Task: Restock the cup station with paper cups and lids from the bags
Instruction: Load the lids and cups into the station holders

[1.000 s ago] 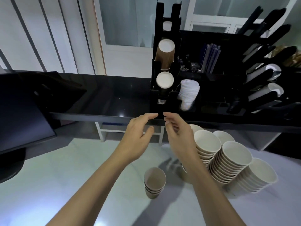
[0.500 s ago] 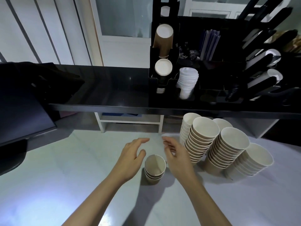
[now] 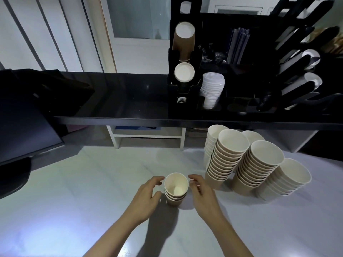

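A: Hands first. Left hand [image 3: 146, 196] and right hand [image 3: 201, 193] flank the short stack [image 3: 175, 190], one each side, fingers loosely curved. Neither is clamped on it. The fingertips sit just beside the top rim; whether they touch it I cannot tell.

B: Why both hands on so few cups?

A: My guess is that paper walls dent, so a grip from two sides spares the rim and keeps the nested cups from tipping apart. The stack stands upright, mouth up, on the white bench [image 3: 74, 201], toward the near edge and apart from the rest.

B: And the rest?

A: Tall stacks [image 3: 246, 160] crowd the bench's far right, leaning on one another, under the lip of the black counter [image 3: 120, 101]. Probably staged there so the reach up is short.

B: The station?

A: The rack [image 3: 182, 89] is on the counter above them. Cups [image 3: 183, 45] lie in its slots with their bases showing outward, and lids [image 3: 212, 89] are piled in the bay to their right. No bags are in sight.

B: Next move?

A: Likely a lift to the rack. Not begun.
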`<control>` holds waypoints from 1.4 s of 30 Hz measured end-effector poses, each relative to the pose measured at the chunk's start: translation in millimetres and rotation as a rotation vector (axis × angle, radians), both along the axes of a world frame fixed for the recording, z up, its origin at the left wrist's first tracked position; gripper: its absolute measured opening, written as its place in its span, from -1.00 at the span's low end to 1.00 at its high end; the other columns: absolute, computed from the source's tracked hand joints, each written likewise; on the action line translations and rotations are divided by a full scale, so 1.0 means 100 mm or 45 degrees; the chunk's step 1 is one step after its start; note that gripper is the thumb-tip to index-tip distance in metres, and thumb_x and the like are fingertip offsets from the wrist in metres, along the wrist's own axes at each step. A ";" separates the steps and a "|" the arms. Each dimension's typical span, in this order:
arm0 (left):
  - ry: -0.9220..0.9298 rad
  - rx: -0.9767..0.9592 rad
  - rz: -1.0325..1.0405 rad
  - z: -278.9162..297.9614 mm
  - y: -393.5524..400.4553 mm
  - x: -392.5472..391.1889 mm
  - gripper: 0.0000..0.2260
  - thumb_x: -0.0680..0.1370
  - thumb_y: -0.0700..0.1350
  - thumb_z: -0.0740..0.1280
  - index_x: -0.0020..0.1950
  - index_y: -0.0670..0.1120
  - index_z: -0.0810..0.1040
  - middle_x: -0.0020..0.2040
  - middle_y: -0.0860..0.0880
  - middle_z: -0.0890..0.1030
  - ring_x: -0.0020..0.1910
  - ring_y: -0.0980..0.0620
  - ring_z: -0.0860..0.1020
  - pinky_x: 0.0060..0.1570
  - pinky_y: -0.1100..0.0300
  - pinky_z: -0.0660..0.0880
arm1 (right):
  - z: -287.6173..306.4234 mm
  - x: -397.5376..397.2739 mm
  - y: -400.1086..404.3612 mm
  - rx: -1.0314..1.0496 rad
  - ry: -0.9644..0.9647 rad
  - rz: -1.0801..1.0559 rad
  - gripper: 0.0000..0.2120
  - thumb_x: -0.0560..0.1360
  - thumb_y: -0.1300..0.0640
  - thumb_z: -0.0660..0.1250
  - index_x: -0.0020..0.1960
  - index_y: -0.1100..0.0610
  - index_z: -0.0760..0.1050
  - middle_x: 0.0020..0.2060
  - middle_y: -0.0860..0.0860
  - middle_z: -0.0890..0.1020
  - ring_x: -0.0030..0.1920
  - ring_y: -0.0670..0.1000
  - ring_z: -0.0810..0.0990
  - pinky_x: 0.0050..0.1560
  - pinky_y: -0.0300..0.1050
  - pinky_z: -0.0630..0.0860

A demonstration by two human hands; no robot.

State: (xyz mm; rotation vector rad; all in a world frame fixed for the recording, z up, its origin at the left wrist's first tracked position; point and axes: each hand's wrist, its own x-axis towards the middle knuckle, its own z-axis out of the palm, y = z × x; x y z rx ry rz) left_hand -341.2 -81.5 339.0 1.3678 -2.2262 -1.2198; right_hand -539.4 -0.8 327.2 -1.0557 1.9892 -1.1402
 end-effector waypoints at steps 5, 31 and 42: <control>0.021 0.050 0.037 -0.05 0.00 0.03 -0.62 0.62 -0.19 0.18 0.38 0.17 0.43 0.22 0.12 0.60 0.25 0.16 0.51 0.21 0.18 0.48 | -0.05 0.07 0.00 0.050 -0.065 -0.035 -0.89 0.69 0.09 0.20 0.14 -0.03 0.48 0.00 -0.09 0.64 0.03 -0.05 0.58 -0.06 -0.25 0.46; 0.412 -0.156 0.136 0.31 -0.05 -0.15 -0.41 0.45 -0.07 0.52 0.35 0.34 0.38 0.27 0.21 0.48 0.26 0.27 0.49 0.16 0.27 0.50 | 0.44 0.15 -0.13 -0.280 -0.243 -0.056 -0.82 0.70 0.13 0.21 0.16 -0.06 0.55 0.00 -0.24 0.67 0.10 -0.12 0.66 0.21 -0.03 0.59; 0.527 -0.269 0.204 0.52 -0.12 -0.24 -0.37 0.45 -0.07 0.58 0.39 0.31 0.38 0.29 0.23 0.46 0.26 0.24 0.52 0.23 0.25 0.53 | 0.80 0.13 -0.16 -0.369 -0.197 -0.067 -0.76 0.71 0.11 0.19 0.22 -0.14 0.57 0.07 -0.24 0.68 0.14 -0.11 0.65 0.24 0.07 0.59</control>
